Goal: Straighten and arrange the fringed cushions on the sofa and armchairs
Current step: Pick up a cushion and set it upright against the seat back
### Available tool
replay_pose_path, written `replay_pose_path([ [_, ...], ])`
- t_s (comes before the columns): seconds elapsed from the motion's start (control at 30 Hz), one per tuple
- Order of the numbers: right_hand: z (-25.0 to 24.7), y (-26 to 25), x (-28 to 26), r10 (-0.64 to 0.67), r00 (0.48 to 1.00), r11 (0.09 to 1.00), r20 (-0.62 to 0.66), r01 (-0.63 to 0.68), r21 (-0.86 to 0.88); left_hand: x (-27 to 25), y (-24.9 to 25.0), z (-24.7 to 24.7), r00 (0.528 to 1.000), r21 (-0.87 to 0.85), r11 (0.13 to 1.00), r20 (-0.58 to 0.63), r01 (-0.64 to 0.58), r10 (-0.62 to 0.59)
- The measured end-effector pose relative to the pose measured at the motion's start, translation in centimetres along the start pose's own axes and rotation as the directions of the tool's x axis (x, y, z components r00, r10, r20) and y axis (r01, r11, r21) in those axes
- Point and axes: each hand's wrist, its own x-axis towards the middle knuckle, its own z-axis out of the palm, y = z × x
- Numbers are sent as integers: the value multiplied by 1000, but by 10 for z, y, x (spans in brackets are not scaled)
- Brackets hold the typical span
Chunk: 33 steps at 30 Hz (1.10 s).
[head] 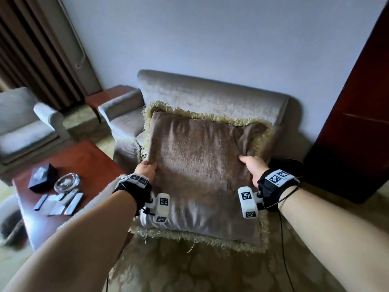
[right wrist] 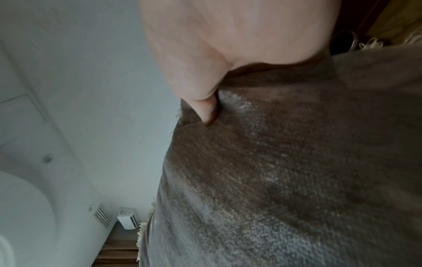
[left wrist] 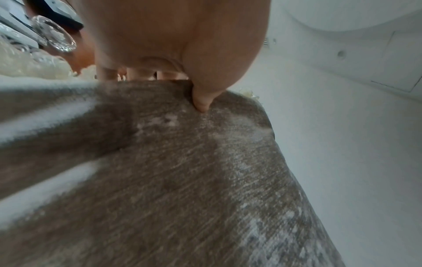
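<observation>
A brown velvet cushion [head: 197,165] with a pale gold fringe is held up in the air in front of a grey armchair [head: 210,95]. My left hand [head: 147,169] grips its left edge, thumb on the front face and fingers behind. My right hand [head: 251,167] grips the right side the same way, bunching the fabric. In the left wrist view my left hand's thumb [left wrist: 202,101] presses into the cushion [left wrist: 182,180]. In the right wrist view my right hand's thumb [right wrist: 205,110] digs into the cushion [right wrist: 285,171].
A second grey armchair [head: 25,127] stands at far left by brown curtains [head: 35,49]. A red wooden coffee table [head: 69,159] at left carries a black box [head: 42,178], a glass ashtray [head: 66,182] and remotes [head: 71,203]. A dark wooden cabinet [head: 357,123] rises at right.
</observation>
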Motion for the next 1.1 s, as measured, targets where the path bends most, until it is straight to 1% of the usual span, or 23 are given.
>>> replay_pose_path([
  [0.07, 1, -9, 17, -8, 1000, 1000, -15, 9, 20, 16, 15, 5, 999, -32, 1000, 49, 1, 0],
  [0.1, 3, -15, 19, -8, 1000, 1000, -20, 9, 12, 29, 19, 9, 997, -31, 999, 71, 13, -10],
  [0.17, 8, -20, 39, -2, 999, 1000, -41, 2, 2, 60, 23, 23, 994, -17, 999, 106, 38, -36],
  [0.2, 12, -22, 60, -11, 999, 1000, -51, 11, 0, 79, 26, 31, 993, -11, 999, 114, 34, -32],
  [0.3, 34, -48, 78, -14, 997, 1000, -73, 13, -17, 145, 26, 55, 990, 20, 999, 139, 35, -38],
  [0.33, 38, -55, 77, -25, 996, 999, -82, 22, -41, 155, 27, 59, 989, 34, 999, 144, 31, -35],
  [0.37, 50, -62, 95, -28, 995, 998, -93, 23, -53, 184, 29, 69, 987, 35, 999, 156, 32, -37],
  [0.43, 65, -75, 122, -24, 992, 998, -126, 17, -57, 218, 45, 79, 987, 55, 998, 161, 18, -27],
  [0.57, 97, -106, 183, -4, 983, 998, -185, -8, -63, 295, 84, 94, 968, 83, 996, 249, 9, -29],
  [0.67, 112, -123, 217, 22, 978, 998, -207, -35, -57, 334, 113, 103, 956, 199, 979, 292, -41, -20],
  [0.73, 119, -132, 238, 39, 973, 997, -227, -52, -52, 358, 129, 112, 954, 201, 979, 297, -26, -36],
  [0.83, 125, -144, 271, 54, 970, 996, -237, -67, -50, 396, 144, 133, 953, 132, 991, 294, 31, -69],
  [0.97, 123, -159, 328, 97, 966, 993, -238, -112, -46, 449, 163, 179, 947, 106, 990, 296, 96, -123],
  [1.1, 120, -180, 393, 127, 963, 990, -236, -138, -30, 495, 190, 224, 950, 198, 980, 300, 24, -84],
])
